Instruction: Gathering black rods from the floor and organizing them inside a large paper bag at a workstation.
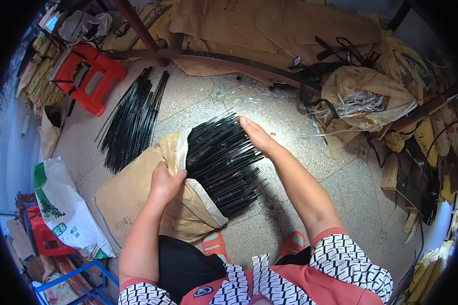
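Observation:
A tan woven sack with a pale hem lies on its side in front of me. Out of its mouth, toward the right, stick many thin black strips. My left hand grips the sack's upper layer near the mouth, thumb against the cloth. Flat against the far right ends of the strips rests my right hand, stretched out and not wrapped round them; part of its fingers is hidden. Beyond the sack, a second pile of similar black strips lies loose on the floor.
A red plastic stool stands at the back left. A white and green bag is left of the sack. Another open sack holds white strips at the right. A dark red frame bar crosses the back; wooden pieces sit far right.

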